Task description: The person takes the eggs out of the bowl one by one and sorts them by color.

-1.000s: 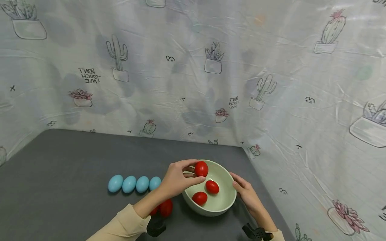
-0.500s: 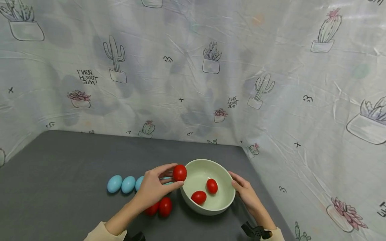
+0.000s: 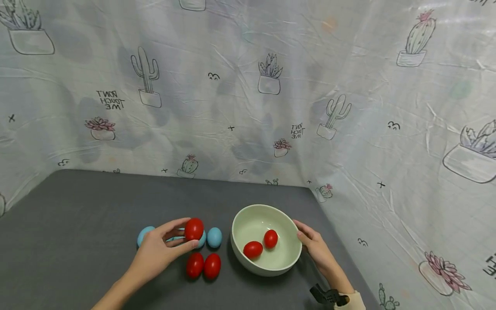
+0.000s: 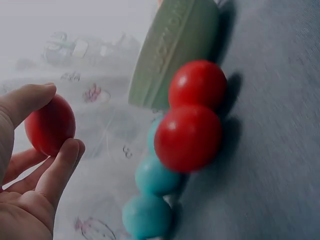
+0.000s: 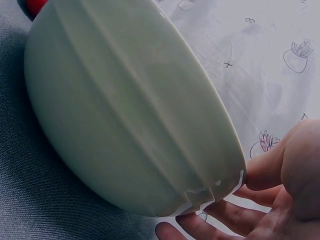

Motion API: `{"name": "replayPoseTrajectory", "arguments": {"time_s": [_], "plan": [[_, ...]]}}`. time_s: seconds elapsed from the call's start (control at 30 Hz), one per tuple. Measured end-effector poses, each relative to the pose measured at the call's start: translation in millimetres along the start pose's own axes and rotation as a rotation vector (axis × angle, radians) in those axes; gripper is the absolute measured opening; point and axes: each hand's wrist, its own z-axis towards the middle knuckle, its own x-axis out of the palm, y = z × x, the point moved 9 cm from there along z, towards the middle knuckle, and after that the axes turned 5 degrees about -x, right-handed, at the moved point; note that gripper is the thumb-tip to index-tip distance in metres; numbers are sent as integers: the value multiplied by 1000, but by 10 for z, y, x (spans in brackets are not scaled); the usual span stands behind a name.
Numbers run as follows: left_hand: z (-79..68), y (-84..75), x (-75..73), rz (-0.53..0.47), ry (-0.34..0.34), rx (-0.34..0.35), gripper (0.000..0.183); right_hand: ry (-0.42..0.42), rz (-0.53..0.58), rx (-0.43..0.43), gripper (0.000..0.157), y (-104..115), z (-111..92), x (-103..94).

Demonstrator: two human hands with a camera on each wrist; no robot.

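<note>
My left hand (image 3: 153, 254) pinches a red egg (image 3: 194, 229) between thumb and fingertips, above the table and left of the bowl. The left wrist view shows this egg (image 4: 50, 125) held clear of everything else. Two more red eggs (image 3: 212, 266) lie side by side on the table below the hand. Behind it, a row of blue eggs (image 3: 214, 237) is partly hidden. A pale green bowl (image 3: 280, 260) holds two red eggs (image 3: 253, 249). At its right side my right hand (image 3: 315, 247) grips the rim, with the thumb at the edge and fingers against the outer wall (image 5: 130, 110).
The dark grey table (image 3: 97, 198) runs back to a pale hanging sheet (image 3: 232, 107) printed with cactus drawings. On the right, this sheet also borders the table close beyond my right hand.
The left hand has moved left with the red egg, from over the bowl to over the blue row. One blue egg is uncovered at the right. The right hand stays at the bowl.
</note>
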Motion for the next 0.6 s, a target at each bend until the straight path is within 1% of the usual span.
{"name": "replayPoseTrajectory", "arguments": {"time_s": [0.13,0.37,0.5,0.6], "plan": [[-59,105,-114,44,-11,-32,65,-15,16,26,49,-15,11,-3],[-158,299,-240,134,0,-102,62,-19,19,37,48,-23,20,3],[-191,417,-261,170,19,-148,65,-18,18,31,48,-19,20,5],[-197,481,-236,168,48,-158,66,-18,24,29,48,-19,16,1]]}}
